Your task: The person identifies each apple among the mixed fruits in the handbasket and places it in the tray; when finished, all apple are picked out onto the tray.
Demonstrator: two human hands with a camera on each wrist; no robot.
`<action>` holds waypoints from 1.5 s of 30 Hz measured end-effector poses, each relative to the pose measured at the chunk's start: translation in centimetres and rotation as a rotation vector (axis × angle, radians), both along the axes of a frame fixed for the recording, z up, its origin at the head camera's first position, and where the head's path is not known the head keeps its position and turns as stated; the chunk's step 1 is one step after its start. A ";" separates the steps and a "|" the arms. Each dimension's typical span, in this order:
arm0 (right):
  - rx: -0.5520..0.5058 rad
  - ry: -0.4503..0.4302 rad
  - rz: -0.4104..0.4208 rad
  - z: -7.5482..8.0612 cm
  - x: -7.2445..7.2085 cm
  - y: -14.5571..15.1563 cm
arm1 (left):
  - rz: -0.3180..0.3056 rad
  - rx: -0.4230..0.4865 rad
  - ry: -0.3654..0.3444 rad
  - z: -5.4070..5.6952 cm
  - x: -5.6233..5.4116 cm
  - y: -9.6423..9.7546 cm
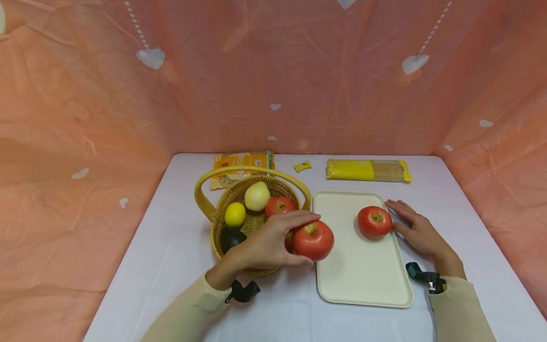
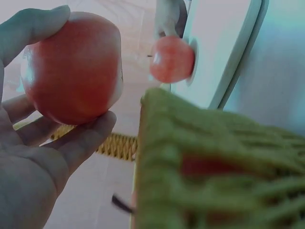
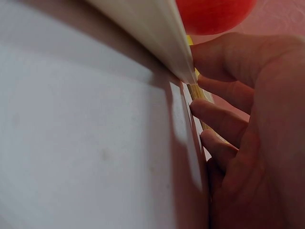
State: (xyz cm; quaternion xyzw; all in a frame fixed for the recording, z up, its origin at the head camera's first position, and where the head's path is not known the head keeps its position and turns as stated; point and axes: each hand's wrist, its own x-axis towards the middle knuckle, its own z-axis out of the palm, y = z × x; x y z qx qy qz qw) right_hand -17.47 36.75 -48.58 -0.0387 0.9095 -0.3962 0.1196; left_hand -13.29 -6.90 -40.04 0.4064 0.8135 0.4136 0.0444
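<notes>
One held red fruit (image 1: 314,242), one resting red fruit (image 1: 374,223) on tray (image 1: 363,275).
I see left hand (image 1: 269,241) gripping the first between basket (image 1: 254,221) and tray; right hand (image 1: 424,234), fingers loosely spread, by the tray's right rim.

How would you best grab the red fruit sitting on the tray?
Probably around its widest part, on two opposite sides, coming from above. The red fruit is round, with its yellowish patch facing up, and nothing covers its top, while the flat tray beneath it blocks the underside.
</notes>
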 end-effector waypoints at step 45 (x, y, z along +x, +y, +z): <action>0.010 0.010 0.009 0.0 -0.1 0.0 | 0.515 -0.078 -0.053 -4.9 -0.7 13.2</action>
